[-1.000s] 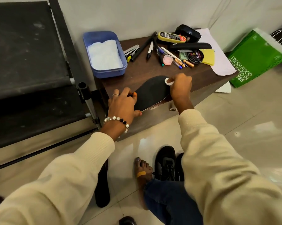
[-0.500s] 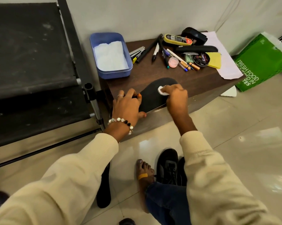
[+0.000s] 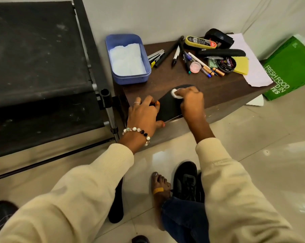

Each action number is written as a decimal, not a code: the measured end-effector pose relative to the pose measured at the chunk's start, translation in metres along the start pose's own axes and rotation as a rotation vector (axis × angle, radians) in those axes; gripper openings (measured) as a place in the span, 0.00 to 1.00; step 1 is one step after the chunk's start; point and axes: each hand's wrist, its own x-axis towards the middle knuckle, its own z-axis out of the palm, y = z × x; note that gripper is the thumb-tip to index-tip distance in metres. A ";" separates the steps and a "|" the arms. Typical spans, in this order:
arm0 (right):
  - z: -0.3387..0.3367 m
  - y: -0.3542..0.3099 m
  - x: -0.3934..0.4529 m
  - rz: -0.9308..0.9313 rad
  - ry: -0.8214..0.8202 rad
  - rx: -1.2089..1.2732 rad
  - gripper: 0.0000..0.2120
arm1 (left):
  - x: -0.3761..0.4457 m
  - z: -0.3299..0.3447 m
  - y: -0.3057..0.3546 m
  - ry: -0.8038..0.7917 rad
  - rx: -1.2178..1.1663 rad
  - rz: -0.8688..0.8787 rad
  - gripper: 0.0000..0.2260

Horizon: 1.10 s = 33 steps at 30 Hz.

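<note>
Pressing white pad (image 3: 175, 94) onto black insole (image 3: 167, 107)

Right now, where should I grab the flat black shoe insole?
Take the flat black shoe insole by its near end, coming from the front edge of the dark wooden table: it lies flat but seems to overhang there, so a thumb fits under.

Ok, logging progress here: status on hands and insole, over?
Left hand grips the black insole at its near end. Right hand presses a white pad on it. Blue tub and pens sit apart, behind.
</note>
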 end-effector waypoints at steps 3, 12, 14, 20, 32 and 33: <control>-0.002 0.011 0.011 0.188 0.055 -0.032 0.22 | 0.000 0.001 -0.001 0.000 0.005 0.005 0.30; 0.012 -0.015 0.008 -0.159 -0.015 -0.034 0.22 | 0.002 0.003 -0.003 0.013 -0.007 0.000 0.30; 0.007 -0.004 0.015 -0.051 0.021 -0.054 0.22 | 0.001 0.005 -0.005 0.026 -0.025 0.005 0.32; -0.008 0.002 0.017 0.144 -0.003 -0.066 0.24 | -0.012 0.006 -0.013 0.027 -0.044 -0.001 0.40; 0.007 -0.040 -0.027 -0.120 0.016 0.143 0.17 | -0.044 0.016 -0.018 0.141 -0.292 -0.225 0.50; 0.011 -0.048 -0.034 -0.182 -0.003 0.101 0.16 | -0.044 0.016 -0.018 0.155 -0.330 -0.245 0.51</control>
